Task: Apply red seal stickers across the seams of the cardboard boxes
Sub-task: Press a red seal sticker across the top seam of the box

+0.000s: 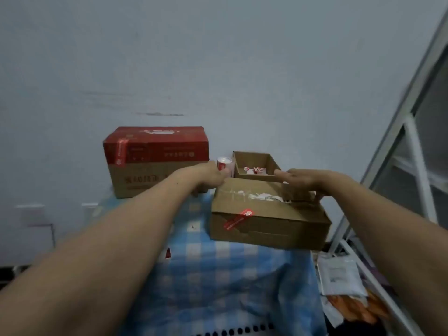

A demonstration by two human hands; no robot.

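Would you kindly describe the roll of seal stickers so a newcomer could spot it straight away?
On the blue checked tablecloth, find the red-topped box, back left. Between it and the small open box is the sticker roll: the only round, red-and-white thing.

Blue checked cloth spread across the front, pale scuffed wall behind it, a white metal frame slanting up the right side, papers heaped at its foot.

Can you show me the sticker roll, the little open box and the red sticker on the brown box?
sticker roll (224, 163): head view, on its white-and-red side.
little open box (252, 159): head view, on its inner back wall.
red sticker (238, 218): head view, on its middle.
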